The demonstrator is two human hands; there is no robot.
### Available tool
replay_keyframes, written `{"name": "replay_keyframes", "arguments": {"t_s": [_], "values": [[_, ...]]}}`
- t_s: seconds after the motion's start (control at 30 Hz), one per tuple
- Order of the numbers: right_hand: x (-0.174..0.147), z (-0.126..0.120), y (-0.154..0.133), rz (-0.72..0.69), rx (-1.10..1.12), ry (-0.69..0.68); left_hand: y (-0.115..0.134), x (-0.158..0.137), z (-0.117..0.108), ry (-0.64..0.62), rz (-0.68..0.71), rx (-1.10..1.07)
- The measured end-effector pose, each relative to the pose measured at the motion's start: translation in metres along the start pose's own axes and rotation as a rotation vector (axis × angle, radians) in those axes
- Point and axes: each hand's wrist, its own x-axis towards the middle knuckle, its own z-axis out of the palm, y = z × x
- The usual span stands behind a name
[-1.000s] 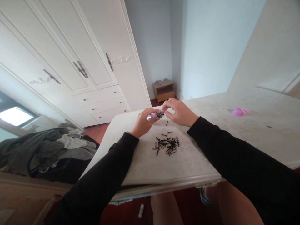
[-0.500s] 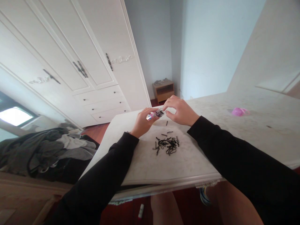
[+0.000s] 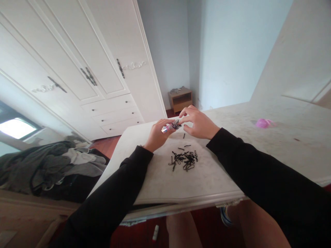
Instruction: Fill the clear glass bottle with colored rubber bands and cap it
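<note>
My left hand (image 3: 158,135) is closed around a small clear container (image 3: 176,124) with a shiny pinkish base. Its mouth tilts to the right, and dark bits like the loose clips show inside. At that mouth, the index fingertip of my right hand (image 3: 198,123) touches or nearly touches the contents; thumb and fingers are apart. I cannot make out anything held in the right hand. Below both hands, a pile of small black looped clips or pins (image 3: 190,160) lies on the white table (image 3: 155,182). Several loose ones lie just above the pile.
A pink object (image 3: 263,123) sits on the table to the right. Grey and black clothes (image 3: 57,168) are heaped at the left. A white wardrobe (image 3: 108,41) and a small wooden nightstand (image 3: 181,100) stand beyond. A white tube (image 3: 155,233) is on the floor.
My right index finger has moved left and down onto the container's mouth. The left hand, container and pile of clips stay in place.
</note>
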Motion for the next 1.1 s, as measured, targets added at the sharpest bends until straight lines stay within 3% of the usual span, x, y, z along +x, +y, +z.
{"name": "replay_keyframes", "arguments": {"t_s": [0.33, 1.1], "values": [[0.0014, -0.0036, -0.0057, -0.006, 0.063, 0.051, 0.0012, 0.0000, -0.0005, -0.005, -0.014, -0.004], [-0.0012, 0.0033, 0.0012, -0.003, 0.021, -0.046, 0.0035, 0.0006, -0.0003, -0.008, 0.002, 0.001]]}}
